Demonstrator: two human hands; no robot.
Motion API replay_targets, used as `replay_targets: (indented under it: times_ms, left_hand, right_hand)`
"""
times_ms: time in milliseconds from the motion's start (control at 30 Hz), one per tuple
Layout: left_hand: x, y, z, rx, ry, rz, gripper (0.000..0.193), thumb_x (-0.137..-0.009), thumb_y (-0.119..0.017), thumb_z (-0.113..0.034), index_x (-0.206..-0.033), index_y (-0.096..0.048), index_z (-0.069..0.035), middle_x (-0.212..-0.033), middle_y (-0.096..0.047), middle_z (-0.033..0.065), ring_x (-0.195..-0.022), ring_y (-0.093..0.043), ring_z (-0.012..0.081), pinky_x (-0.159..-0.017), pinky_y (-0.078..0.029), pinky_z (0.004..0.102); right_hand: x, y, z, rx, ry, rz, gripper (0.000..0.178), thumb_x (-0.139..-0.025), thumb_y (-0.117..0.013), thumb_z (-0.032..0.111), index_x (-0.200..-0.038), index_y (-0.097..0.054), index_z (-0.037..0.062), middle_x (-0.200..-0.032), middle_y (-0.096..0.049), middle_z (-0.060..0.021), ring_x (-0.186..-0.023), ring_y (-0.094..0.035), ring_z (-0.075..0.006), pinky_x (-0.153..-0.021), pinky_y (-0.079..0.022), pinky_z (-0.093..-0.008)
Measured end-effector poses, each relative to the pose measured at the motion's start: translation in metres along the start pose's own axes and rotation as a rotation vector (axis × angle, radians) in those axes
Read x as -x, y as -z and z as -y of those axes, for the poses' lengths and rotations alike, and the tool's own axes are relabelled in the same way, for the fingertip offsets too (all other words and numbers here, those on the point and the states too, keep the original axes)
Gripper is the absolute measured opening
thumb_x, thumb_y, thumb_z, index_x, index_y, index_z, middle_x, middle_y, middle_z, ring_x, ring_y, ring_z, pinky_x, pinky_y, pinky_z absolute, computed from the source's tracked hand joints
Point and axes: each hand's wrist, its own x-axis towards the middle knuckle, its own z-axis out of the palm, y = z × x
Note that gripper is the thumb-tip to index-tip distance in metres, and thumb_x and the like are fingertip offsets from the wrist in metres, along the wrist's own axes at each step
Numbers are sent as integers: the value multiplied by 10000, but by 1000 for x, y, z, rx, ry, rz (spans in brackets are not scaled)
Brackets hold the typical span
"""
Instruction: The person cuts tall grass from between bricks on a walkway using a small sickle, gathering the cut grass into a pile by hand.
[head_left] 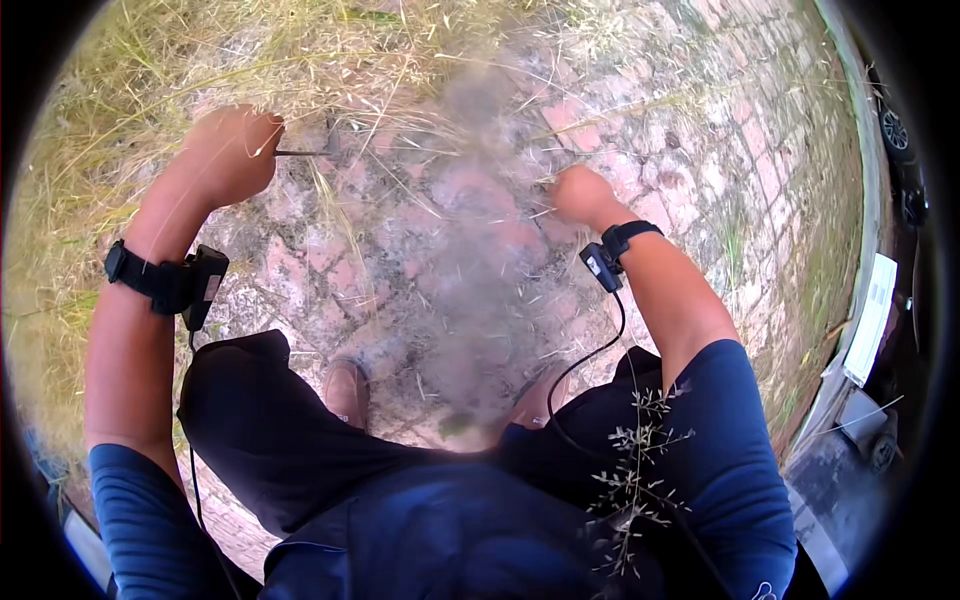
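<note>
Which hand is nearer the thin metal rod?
Left. The left hand is closed around one end of the rod, which sticks out to its right. The right hand is well off to the rod's right, not touching it.

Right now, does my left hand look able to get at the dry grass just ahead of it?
Probably yes: the dry grass lies close by your left hand, with nothing visible blocking the way. That hand is closed on a thin metal tool, so grasping may be awkward.
</note>
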Motion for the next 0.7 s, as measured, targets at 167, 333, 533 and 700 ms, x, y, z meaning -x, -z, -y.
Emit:
replay_targets:
  times_ms: [167, 333, 533, 700]
  left_hand:
    - [3, 3, -3, -40, 5, 5, 130, -794, -509, -85, -794, -623, -23, -788, -650, 206, -792, -636, 397, -694, -520, 470]
    - [2, -8, 6, 36, -111, -73, 146, -739, -505, -40, -814, -631, -33, -813, -663, 199, -823, -643, 388, -734, -523, 459]
    - [3, 11, -1, -26, -1, 114, 154, -753, -514, -48, -834, -644, -41, -847, -670, 185, -861, -648, 368, -736, -524, 446]
    - [-5, 12, -10, -42, 7, 124, 153, -753, -527, -47, -838, -652, -29, -851, -666, 194, -860, -647, 376, -745, -523, 446]
  right_hand:
    - [29, 2, 58, -159, 452, 58, 231, -834, -586, 270, -891, -683, 68, -932, -679, -179, -858, -644, -365, -757, -514, -438]
    - [51, 0, 120, 4, 714, -74, 135, -806, -595, 203, -867, -673, 112, -912, -677, -142, -840, -655, -332, -713, -514, -447]
    - [24, -16, 144, 279, 982, -153, 193, -811, -566, 166, -961, -659, 87, -919, -673, -132, -855, -664, -317, -726, -528, -435]
    - [-32, -23, 155, 226, 677, -221, 226, -818, -536, 139, -989, -661, 60, -1048, -657, -131, -1000, -636, -302, -873, -491, -426]
